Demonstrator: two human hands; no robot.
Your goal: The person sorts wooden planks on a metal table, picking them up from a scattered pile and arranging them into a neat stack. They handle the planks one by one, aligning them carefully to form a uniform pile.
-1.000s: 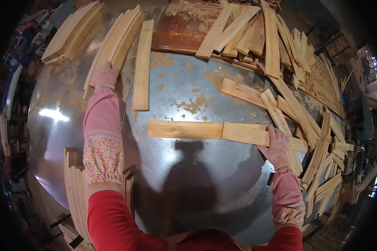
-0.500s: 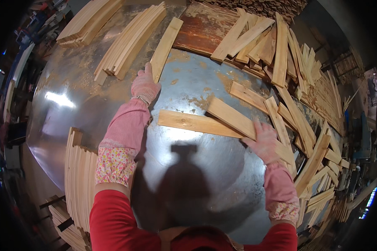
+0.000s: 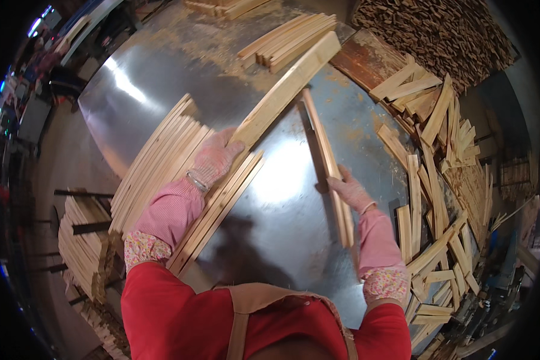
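My left hand, in a light pink glove, is closed on the near end of a long pale wooden board that slants up to the far right. Beside and below that hand lie several slats side by side. My right hand, gloved too, grips a wooden slat turned on its edge; a second slat seems pressed against it near the hand. Further left, a row of pale slats stands packed together along the table's edge.
The shiny metal table has sawdust on its far part. Stacked curved slats lie at the back. Loose offcuts are heaped along the right side. A big pile of wood pieces rises behind, and more stacked slats sit lower left.
My view has turned left. My left hand has brought the long board nearer, over beside the slats. My right hand has lifted its wood off the flat pieces and turned it on edge.
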